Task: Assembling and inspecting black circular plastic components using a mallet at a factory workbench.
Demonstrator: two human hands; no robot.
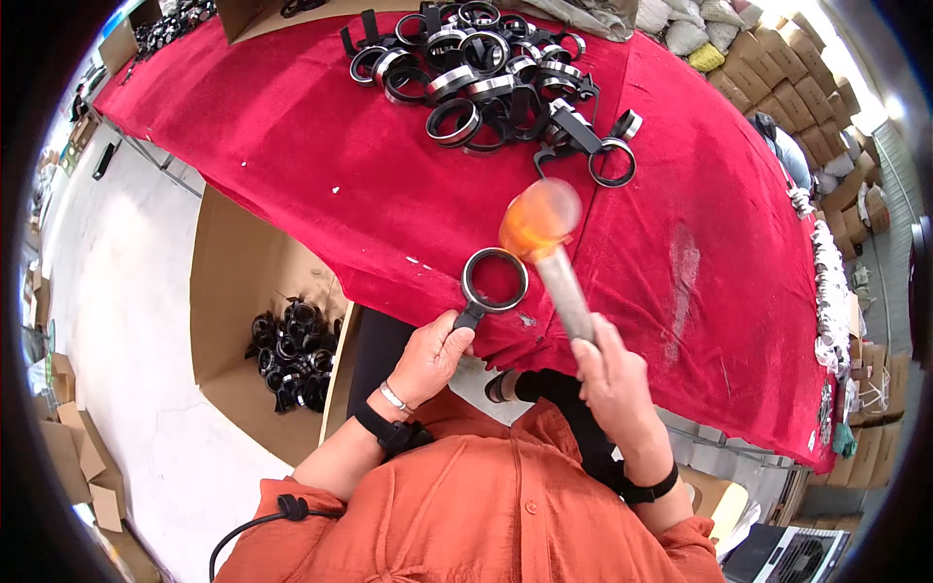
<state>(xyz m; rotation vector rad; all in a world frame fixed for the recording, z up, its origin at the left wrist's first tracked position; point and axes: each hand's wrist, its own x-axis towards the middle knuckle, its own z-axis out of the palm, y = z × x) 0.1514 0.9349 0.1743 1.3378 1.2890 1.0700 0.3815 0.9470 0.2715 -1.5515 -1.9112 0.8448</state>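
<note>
My left hand [434, 358] is closed on the short black tab of a ring-shaped part [469, 282], black with a silver band, which lies flat near the table's front edge. In my right hand [614, 381] is the pale handle of a mallet [541, 222], its orange, partly see-through head blurred by motion. The mallet head is just above and to the right of the ring, apart from it in this view. Farther back, a heap of similar black and silver rings [454, 123] is piled on the red cloth.
A red cloth [389, 209] covers the table. Left of my knees, an open cardboard box [225, 321] holds several black ring parts [292, 355]. Stacked cartons [792, 92] and white sacks [685, 34] stand at the far right. Small whitish items [829, 301] line the table's right edge.
</note>
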